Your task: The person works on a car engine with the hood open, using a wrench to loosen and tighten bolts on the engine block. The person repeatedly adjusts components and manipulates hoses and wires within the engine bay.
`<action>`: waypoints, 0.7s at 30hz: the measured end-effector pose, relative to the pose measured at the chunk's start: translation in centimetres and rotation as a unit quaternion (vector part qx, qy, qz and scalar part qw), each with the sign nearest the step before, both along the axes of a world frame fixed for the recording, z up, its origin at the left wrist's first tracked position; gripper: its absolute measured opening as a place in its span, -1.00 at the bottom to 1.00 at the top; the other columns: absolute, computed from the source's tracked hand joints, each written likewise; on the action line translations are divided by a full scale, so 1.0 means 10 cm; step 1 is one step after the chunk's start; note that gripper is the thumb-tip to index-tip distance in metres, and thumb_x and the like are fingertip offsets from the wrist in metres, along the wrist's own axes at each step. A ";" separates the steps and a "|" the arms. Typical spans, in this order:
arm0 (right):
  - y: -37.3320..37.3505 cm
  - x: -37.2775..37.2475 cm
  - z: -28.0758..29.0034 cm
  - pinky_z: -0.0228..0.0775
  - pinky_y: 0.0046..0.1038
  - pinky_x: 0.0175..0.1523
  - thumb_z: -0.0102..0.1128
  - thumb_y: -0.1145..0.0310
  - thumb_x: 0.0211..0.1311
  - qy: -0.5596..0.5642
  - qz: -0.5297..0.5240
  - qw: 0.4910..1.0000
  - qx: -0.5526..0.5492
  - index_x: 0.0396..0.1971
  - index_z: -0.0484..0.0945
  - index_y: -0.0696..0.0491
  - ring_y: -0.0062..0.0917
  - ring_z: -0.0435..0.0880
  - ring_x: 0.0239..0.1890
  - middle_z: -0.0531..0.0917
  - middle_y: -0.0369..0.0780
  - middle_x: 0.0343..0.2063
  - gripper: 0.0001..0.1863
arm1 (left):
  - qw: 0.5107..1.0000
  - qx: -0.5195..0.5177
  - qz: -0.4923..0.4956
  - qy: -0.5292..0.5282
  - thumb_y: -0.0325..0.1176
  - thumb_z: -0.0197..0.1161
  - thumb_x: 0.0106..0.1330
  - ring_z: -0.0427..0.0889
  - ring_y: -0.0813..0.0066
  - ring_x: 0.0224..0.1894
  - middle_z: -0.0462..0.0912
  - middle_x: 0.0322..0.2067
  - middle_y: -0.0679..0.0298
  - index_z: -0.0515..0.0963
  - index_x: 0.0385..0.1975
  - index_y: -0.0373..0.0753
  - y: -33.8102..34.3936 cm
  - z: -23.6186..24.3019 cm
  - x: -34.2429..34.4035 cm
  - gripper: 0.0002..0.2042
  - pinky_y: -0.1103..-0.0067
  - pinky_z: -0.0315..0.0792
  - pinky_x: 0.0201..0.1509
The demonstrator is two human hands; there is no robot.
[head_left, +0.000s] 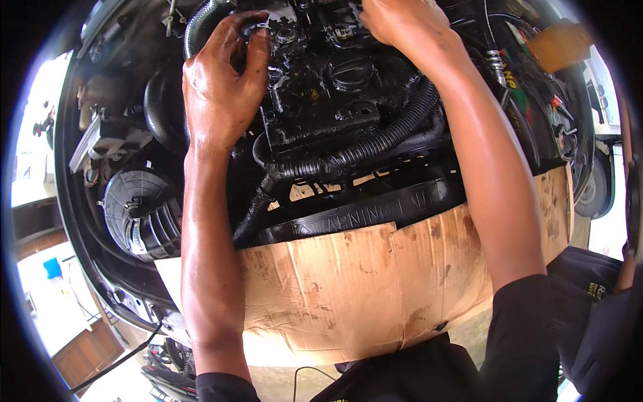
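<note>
Both my arms reach over the oily black engine (315, 100) in an open engine bay. My left hand (224, 84) is at the engine's upper left, beside a thick braided hose (199, 30). Its thumb and forefinger are bent toward each other in a pinch; whatever is between them is too small to make out. At the top edge, my right hand (405, 23) is over the far right of the engine, its fingers mostly cut off by the picture's rim. A round black oil filler cap (351, 72) sits on the engine between my forearms.
Stained cardboard (348, 288) covers the near edge of the bay. A ribbed black conduit (375, 147) curves across the engine's front. To the left is a round ribbed air intake duct (140, 208). Another person's dark clothing (596, 295) shows at the right, and a blurred orange-brown object (559, 47) at upper right.
</note>
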State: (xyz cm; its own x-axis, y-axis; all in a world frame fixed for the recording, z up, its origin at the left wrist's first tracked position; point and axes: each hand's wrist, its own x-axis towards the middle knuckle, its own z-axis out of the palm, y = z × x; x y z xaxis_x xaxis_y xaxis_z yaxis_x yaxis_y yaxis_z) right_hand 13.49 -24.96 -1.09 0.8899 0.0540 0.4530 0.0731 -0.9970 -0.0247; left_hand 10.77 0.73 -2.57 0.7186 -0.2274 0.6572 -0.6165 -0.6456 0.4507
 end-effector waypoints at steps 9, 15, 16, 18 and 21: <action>0.03 0.19 0.18 0.68 -0.14 0.01 0.39 0.36 0.25 0.077 -0.060 0.995 0.014 -0.25 0.73 0.13 -0.12 0.84 -0.12 0.81 -0.01 -0.26 -0.83 | 0.998 -0.040 -0.020 0.051 -0.15 0.34 0.52 0.80 0.09 -0.40 0.77 -0.43 0.07 0.69 0.16 -0.16 0.05 -0.02 -0.03 -0.66 0.34 0.60 -0.22; -1.04 -0.02 -0.14 0.60 -0.10 0.03 0.29 0.24 0.32 -0.280 0.159 0.912 -0.252 -0.29 0.65 0.11 -0.21 0.80 -0.13 0.78 0.00 -0.25 -0.78 | 0.994 -0.047 -0.004 0.096 -0.16 0.32 0.51 0.75 0.07 -0.45 0.75 -0.47 0.07 0.68 0.13 -0.21 -0.02 0.04 -0.06 -0.67 0.31 0.57 -0.24; -1.24 0.04 -0.23 0.59 -0.08 0.07 0.27 0.21 0.32 -0.394 0.176 0.827 -0.360 -0.27 0.66 0.11 -0.22 0.80 -0.10 0.78 0.01 -0.23 -0.76 | 0.993 -0.042 -0.003 0.108 -0.16 0.31 0.51 0.75 0.07 -0.46 0.74 -0.47 0.07 0.67 0.12 -0.21 -0.07 0.07 -0.07 -0.67 0.31 0.57 -0.24; -0.25 -0.34 0.29 0.56 -0.03 0.21 0.21 0.19 0.34 -0.079 0.010 0.986 -0.149 -0.19 0.71 0.12 -0.19 0.78 0.04 0.79 0.02 -0.13 -0.70 | 0.994 -0.028 0.005 0.101 -0.17 0.31 0.52 0.73 0.08 -0.49 0.73 -0.50 0.09 0.67 0.13 -0.20 0.08 0.02 -0.11 -0.67 0.30 0.56 -0.25; -0.49 -0.48 -0.06 0.52 0.07 0.34 0.14 0.21 0.36 -0.065 -0.062 0.977 -0.193 -0.04 0.75 0.14 -0.10 0.77 0.12 0.81 0.04 -0.10 -0.62 | 0.997 -0.013 -0.008 0.076 -0.20 0.30 0.52 0.74 0.09 -0.48 0.72 -0.52 0.09 0.66 0.13 -0.18 -0.01 0.07 -0.09 -0.69 0.28 0.56 -0.25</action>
State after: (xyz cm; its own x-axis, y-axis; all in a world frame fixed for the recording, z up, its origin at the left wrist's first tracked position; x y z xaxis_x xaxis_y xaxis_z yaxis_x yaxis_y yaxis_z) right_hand 8.65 -29.90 -1.68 0.8366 0.1388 0.5300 -0.0719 -0.9312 0.3573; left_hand 9.84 0.67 -1.87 0.8069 -0.2239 0.5466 -0.5500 -0.6223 0.5570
